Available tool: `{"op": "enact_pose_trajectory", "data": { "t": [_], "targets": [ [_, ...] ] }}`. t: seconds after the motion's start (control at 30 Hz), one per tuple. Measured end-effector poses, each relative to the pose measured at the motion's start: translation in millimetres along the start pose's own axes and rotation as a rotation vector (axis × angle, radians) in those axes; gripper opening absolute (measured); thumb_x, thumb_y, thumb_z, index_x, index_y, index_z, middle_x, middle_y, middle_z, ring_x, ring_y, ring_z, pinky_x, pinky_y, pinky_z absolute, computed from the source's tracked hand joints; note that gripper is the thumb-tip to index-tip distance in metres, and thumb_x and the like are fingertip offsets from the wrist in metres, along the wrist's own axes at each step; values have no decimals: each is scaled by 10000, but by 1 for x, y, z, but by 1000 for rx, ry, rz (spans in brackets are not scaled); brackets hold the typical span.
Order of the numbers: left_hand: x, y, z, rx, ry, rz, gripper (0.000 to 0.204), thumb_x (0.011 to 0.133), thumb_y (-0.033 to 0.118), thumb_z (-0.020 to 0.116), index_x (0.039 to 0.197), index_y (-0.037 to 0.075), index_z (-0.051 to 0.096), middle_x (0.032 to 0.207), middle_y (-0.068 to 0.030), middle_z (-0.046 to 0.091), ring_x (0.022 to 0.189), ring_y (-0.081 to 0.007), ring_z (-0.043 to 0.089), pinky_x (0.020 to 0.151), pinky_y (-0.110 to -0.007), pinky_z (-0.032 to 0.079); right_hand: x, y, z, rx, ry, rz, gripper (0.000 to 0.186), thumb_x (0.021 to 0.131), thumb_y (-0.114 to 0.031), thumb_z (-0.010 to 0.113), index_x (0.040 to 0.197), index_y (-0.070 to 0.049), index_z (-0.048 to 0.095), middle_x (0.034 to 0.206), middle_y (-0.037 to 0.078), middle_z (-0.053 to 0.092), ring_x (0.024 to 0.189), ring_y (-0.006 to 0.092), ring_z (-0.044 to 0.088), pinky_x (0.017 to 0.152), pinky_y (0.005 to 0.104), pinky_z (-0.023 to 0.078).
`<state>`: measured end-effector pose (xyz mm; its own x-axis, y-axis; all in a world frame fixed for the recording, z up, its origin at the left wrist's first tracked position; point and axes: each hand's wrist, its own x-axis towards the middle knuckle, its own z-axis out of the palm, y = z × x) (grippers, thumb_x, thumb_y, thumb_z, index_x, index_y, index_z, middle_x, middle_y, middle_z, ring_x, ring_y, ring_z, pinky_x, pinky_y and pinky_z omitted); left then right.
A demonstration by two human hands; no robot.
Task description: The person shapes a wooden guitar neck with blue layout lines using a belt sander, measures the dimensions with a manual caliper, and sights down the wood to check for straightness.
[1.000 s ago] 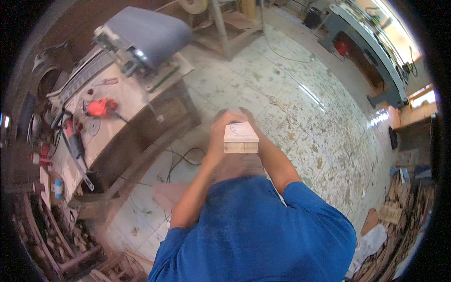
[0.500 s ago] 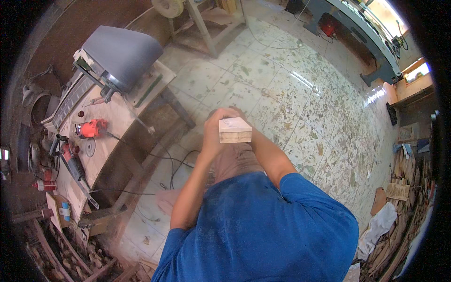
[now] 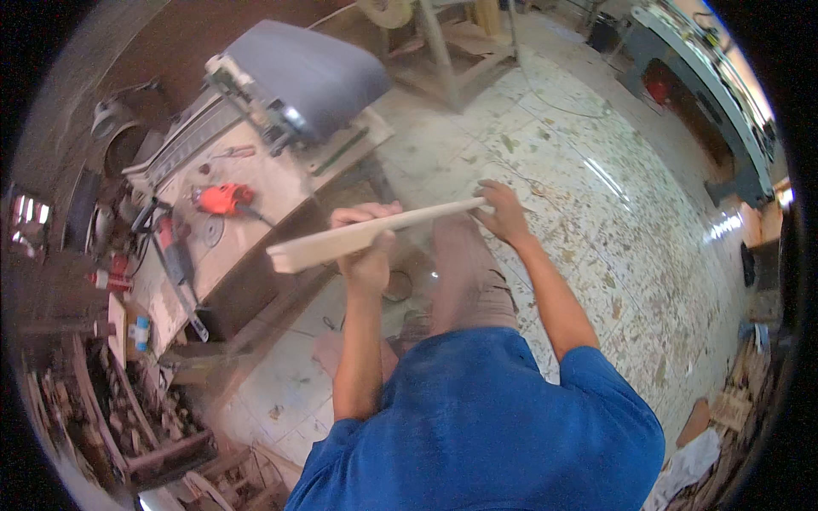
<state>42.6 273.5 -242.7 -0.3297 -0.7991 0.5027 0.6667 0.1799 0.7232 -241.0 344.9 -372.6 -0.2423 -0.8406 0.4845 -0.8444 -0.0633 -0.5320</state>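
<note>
Holding a wooden board (image 3: 319, 247) in mid-air, just off the middle of the view toward 11 o'clock, slanting from a thicker end near 9 o'clock to a thinner end toward 2. Clasping its middle with the left hand (image 3: 365, 268), with thumb on the near side and fingers over the far side, probably to carry most of the weight. Pinching the 2 o'clock end between thumb and fingers of the right hand (image 3: 504, 215), likely to steady the tip (too blurred to tell how firmly). Gripping at two spread points, apparently for balance.

Note an orange power tool (image 3: 223, 198) and a red and grey power tool (image 3: 175, 251) on the workbench (image 3: 279, 175) toward 10 o'clock, presumably laid there for easy reach. Note also a grey machine (image 3: 302, 77) toward 11 o'clock, mounted at the bench's far end, perhaps for open space around it.
</note>
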Motion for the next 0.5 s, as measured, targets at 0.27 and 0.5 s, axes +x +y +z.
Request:
{"op": "enact_pose_trajectory", "data": {
  "t": [0.27,0.5],
  "targets": [
    [-12,34,-56,-205,381,26,654,1023,478,567,1539,132,364,1309,-187,606,1290,-392,562,1125,-631,422,9,-101,-60,-1,-422,-214,618,724,-177,762,1329,-111,654,900,156,654,830,354,649,706,442,538],
    [-3,55,-70,-335,623,53,837,985,782,288,1474,123,454,1132,-137,651,917,-292,663,851,-462,546,-19,-205,-48,207,-456,-256,844,776,-143,777,1553,-93,453,932,196,565,868,381,603,787,438,488]
  ]
}}
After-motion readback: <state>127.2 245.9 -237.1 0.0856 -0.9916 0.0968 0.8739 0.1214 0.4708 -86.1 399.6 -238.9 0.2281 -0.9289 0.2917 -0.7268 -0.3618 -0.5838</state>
